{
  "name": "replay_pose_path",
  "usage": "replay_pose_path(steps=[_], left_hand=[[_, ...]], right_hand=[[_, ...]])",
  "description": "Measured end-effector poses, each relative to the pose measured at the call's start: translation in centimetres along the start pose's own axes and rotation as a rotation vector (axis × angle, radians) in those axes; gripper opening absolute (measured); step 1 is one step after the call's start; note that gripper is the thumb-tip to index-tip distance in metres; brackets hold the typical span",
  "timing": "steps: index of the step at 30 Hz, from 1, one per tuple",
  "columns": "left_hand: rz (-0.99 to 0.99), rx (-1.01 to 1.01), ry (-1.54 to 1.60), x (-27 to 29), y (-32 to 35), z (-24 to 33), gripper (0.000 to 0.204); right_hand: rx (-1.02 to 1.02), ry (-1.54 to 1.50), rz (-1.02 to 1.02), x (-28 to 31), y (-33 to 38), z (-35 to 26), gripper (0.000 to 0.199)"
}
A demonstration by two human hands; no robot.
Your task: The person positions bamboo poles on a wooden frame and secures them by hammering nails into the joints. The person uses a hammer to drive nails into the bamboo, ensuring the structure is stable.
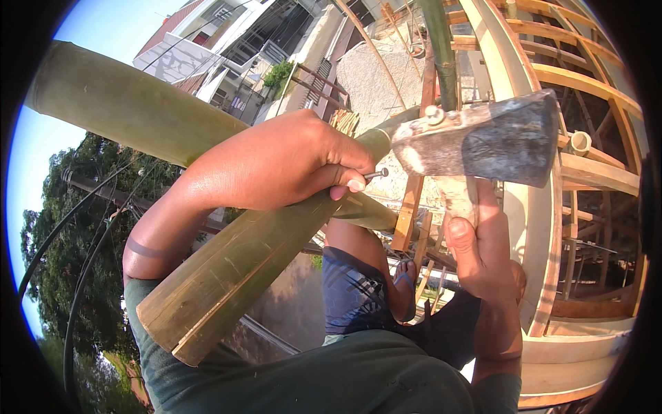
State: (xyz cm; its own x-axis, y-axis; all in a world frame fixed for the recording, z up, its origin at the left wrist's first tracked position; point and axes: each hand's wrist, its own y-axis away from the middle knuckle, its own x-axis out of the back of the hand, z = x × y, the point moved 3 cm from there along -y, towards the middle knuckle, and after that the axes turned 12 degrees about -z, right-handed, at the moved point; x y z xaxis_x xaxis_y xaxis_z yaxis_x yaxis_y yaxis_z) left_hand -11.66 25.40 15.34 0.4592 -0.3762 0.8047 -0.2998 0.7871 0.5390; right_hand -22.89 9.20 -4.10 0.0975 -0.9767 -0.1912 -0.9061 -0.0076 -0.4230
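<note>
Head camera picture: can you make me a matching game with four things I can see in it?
Things
1. nail
2. hatchet
3. flip-flop
4. shirt

Where or what colour
A. on a foot
B. held upright in the right hand
C. dark green
D. pinched in the left hand

Right pairs: 1-D, 2-B, 3-A, 4-C

Bamboo pole (241,276), cracked lengthwise; left fingers (341,175) against it, pinching nail (378,173).
</note>
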Motion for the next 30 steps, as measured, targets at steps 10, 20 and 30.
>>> replay_pose_path(steps=[10, 20, 30], left_hand=[[0.031, -0.005, 0.086, -0.5, 0.1, -0.5, 0.003], [-0.023, 0.004, 0.105, -0.2, 0.2, -0.1, 0.005], [-0.015, -0.032, 0.138, -0.6, 0.1, -0.3, 0.008]], right_hand=[[0.082, -0.208, -0.010, -0.2, 0.7, 0.7, 0.061], [0.177, -0.243, 0.105, -1.0, 0.8, 0.1, 0.057], [0.013, -0.031, 0.048, -1.6, 1.1, 1.6, 0.066]])
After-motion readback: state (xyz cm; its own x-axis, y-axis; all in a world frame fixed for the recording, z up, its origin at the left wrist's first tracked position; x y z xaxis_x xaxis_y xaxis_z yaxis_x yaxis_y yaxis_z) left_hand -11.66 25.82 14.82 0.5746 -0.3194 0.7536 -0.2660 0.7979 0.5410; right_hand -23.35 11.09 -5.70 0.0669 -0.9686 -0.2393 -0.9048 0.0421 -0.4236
